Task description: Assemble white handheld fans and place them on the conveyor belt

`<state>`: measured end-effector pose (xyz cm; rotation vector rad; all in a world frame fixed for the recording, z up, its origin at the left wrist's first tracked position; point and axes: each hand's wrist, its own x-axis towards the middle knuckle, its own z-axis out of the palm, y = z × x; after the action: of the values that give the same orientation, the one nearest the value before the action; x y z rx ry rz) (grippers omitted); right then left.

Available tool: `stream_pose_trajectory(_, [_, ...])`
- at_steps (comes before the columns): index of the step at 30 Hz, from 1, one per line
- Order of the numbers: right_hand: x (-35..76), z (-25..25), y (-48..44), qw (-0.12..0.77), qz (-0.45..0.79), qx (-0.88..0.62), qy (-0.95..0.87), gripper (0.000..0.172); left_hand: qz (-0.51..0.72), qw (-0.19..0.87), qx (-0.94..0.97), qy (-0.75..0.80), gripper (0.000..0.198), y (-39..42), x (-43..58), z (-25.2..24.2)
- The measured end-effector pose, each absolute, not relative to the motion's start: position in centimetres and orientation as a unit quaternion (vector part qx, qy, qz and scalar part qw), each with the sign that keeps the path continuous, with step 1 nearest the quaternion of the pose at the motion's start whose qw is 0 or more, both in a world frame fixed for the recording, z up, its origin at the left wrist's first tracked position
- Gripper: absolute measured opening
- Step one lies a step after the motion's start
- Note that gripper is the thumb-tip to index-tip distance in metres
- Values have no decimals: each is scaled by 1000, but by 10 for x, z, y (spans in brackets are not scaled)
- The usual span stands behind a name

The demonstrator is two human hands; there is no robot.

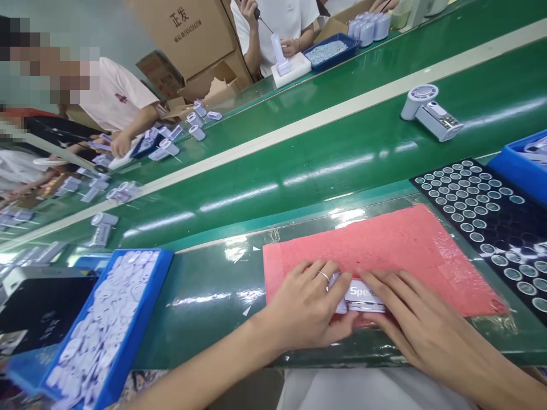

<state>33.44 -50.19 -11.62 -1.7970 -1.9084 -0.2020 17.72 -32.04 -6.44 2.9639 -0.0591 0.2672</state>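
A pale lavender handheld fan (pixel 363 291), with lettering starting "Spee" on its handle, lies on a red mat (pixel 376 245) at the bench's near edge. My left hand (pixel 305 302) wears a ring and closes round the left end of the fan, hiding most of its head. Around the other end of the handle my right hand (pixel 412 310) is closed, its fingers over the top and its thumb along the near side. Both hands press the piece down near the mat's lower edge.
At left stands a blue tray (pixel 164 267) of small white plastic parts. A black sheet of round stickers (pixel 464 199) and a blue bin (pixel 513 165) lie at right. Another fan (pixel 440 119) sits on the green conveyor (pixel 307 171). Co-workers handle parts across it.
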Motion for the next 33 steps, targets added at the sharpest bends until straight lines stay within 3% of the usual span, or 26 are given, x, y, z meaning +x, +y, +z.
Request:
stream_pose_trajectory(5, [333,-120,-501,224,-100,-633,-734,31,140,80,987,-19,36,-323,178,-72])
stream_pose_trajectory(10, [332,-121,-504,250,-72,-643,-721,38,131,81,988,-17,41,-322,177,-72])
stream_pose_trajectory(17, [327,-124,-503,301,-17,-657,-691,37,181,108,978,-11,30,-326,182,-78])
stream_pose_trajectory(21, [327,-122,-504,314,-19,-665,-678,38,146,159,976,16,33,-325,180,-71])
stream_pose_trajectory(24, [331,-115,-503,372,34,-703,-605,38,161,206,964,52,43,-319,184,-64])
stream_pose_trajectory(26, [332,-110,-499,433,78,-738,-511,34,220,276,927,126,59,-315,194,-64])
stream_pose_trajectory(29, [330,-111,-484,523,135,-761,-358,34,267,505,787,233,70,-315,218,-73])
stream_pose_trajectory(31, [327,-117,-471,577,153,-743,-304,39,207,671,672,235,74,-319,236,-82])
stream_pose_trajectory(33, [324,-129,-462,600,145,-730,-294,45,140,760,602,200,83,-322,250,-92])
